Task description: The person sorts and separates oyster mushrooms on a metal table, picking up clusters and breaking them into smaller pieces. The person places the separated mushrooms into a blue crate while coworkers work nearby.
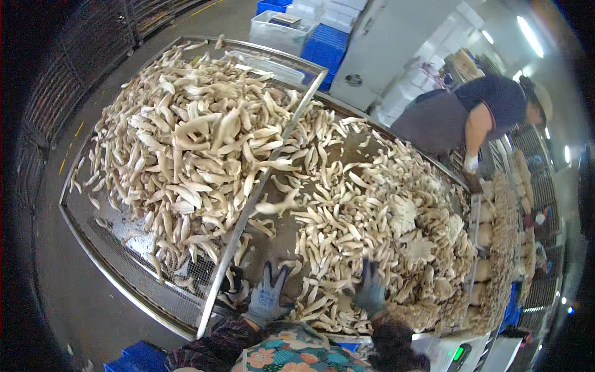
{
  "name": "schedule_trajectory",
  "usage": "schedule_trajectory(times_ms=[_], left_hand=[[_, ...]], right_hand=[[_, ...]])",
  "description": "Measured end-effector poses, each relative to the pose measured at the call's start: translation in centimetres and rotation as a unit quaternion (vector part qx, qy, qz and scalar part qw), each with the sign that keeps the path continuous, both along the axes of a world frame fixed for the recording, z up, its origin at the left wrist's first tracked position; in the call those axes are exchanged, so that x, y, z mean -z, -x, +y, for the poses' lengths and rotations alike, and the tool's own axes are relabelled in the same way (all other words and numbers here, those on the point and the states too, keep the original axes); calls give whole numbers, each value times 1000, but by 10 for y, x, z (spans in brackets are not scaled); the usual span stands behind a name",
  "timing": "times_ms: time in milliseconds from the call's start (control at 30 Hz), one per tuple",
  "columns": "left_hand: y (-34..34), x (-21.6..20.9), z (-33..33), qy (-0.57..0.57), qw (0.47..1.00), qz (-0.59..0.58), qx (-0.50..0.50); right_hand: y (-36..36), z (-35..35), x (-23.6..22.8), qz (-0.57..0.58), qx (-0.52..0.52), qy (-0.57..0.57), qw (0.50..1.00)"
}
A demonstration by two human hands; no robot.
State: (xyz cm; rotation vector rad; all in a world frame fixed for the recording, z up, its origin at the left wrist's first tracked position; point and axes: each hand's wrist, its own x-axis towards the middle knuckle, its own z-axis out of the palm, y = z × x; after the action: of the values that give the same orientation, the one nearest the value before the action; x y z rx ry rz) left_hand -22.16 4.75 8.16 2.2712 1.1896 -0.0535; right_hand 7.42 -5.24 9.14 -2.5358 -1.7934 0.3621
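My left hand (266, 301), in a grey glove with dark fingertips, is low over the dark tabletop (273, 248), its fingers spread and nothing visible in them. A few loose mushrooms lie beside it. To the right, my right hand (370, 292) wears a matching glove and rests against the near side of a spread of pale, long-stemmed mushrooms (334, 232). Its fingers stretch forward over them, apart from the thumb; no mushroom is seen gripped. Larger mushroom clusters (427, 248) lie further right on the same table.
A metal bar (238, 226) divides the table from a mesh-bottomed tray (130, 254) heaped with mushrooms (192, 136). Across the table a person (471, 115) bends toward racks (533, 161) at the right. Blue crates (325, 49) and a clear bin (279, 31) stand behind.
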Motion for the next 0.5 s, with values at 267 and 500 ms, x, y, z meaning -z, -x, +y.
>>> schedule_trajectory(times_ms=[267, 500], left_hand=[[-54, 90, 43, 82, 981, -148, -97], [-72, 15, 118, -57, 978, -46, -195]], right_hand=[[57, 27, 65, 120, 136, 36, 983], [-18, 212, -23, 248, -11, -64, 967]])
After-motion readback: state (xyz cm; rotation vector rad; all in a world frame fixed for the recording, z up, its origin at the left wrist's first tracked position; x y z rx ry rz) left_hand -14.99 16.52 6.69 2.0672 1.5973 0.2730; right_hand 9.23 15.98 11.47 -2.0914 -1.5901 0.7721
